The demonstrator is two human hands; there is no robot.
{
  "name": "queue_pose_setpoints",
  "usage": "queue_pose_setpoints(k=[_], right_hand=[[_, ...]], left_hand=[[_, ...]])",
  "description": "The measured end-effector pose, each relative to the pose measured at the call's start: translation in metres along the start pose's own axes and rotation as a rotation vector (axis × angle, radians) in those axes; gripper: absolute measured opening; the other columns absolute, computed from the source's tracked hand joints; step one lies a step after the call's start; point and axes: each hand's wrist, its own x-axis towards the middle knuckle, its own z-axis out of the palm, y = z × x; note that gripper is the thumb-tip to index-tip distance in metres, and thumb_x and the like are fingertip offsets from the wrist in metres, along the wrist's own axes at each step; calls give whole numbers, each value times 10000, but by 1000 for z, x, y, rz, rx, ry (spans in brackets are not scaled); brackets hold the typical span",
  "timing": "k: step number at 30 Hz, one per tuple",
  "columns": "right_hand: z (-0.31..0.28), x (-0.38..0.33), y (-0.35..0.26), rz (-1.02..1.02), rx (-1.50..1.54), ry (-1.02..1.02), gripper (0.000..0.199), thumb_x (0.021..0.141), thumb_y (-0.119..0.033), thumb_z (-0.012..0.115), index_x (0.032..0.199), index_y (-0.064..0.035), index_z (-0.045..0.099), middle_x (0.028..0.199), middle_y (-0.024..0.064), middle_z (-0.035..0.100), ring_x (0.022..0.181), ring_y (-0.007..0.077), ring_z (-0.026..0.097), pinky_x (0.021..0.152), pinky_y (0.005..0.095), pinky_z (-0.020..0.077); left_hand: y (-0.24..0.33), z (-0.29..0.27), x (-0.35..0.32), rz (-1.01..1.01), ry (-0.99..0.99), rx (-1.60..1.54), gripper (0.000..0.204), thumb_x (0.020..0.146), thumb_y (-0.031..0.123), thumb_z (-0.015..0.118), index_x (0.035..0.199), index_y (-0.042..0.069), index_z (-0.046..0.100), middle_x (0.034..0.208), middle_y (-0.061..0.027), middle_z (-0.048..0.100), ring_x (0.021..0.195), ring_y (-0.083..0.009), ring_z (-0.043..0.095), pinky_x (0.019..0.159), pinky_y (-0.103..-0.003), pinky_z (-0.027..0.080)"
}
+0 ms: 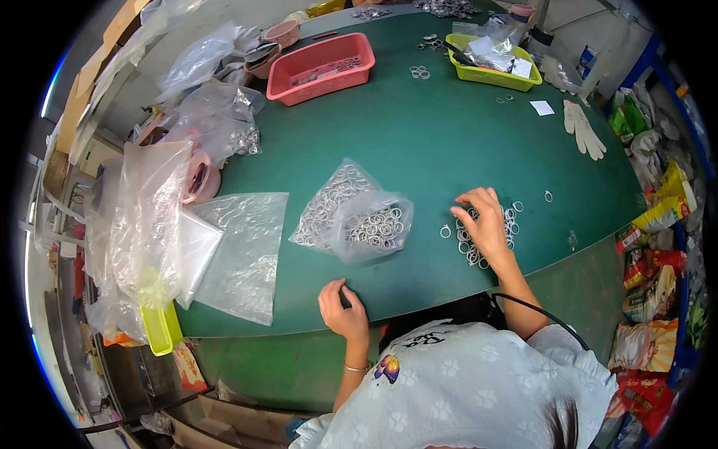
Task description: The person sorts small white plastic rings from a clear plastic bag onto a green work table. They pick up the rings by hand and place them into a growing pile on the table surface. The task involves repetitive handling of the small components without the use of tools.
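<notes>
My right hand point(486, 224) is over a loose pile of silvery metal rings point(511, 224) on the green table. Its fingers are bent and the thumb stands apart; I see nothing gripped, though the palm hides part of the pile. At the table's front edge my left hand point(345, 310) rests with curled fingers, a gap between thumb and forefinger and nothing visible in it. Between the hands and farther back lies a clear plastic bag point(345, 238), its mouth spread toward the right, full of similar rings. A single ring point(446, 231) lies just left of the pile.
Flat clear plastic bags point(250, 247) cover the table's left side, beside a pink bowl point(203, 179). A pink basin point(329, 84) with rings stands at the back. Back right are a yellow-green tray point(490, 72) and a white glove point(583, 129). Colourful packages point(645, 344) line the right.
</notes>
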Motion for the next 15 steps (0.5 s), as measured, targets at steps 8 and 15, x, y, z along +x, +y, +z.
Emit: queue_pose_setpoints(k=[8,15], right_hand=[[21,-22,13,-40,-102,-194,247,655,-111,838,825,-39,674,885,59,599,919,259,544,795,387,421],[5,2,27,246,112,-153,222,717,-62,795,885,14,672,735,101,624,809,273,579,750,371,476]], left_hand=[[2,0,2,12,0,-1,162,801,-39,636,942,35,665,956,-117,662,939,-322,623,832,-412,488],[2,0,1,12,-2,7,160,802,-39,635,942,33,665,962,-118,663,943,-325,623,838,-413,489]])
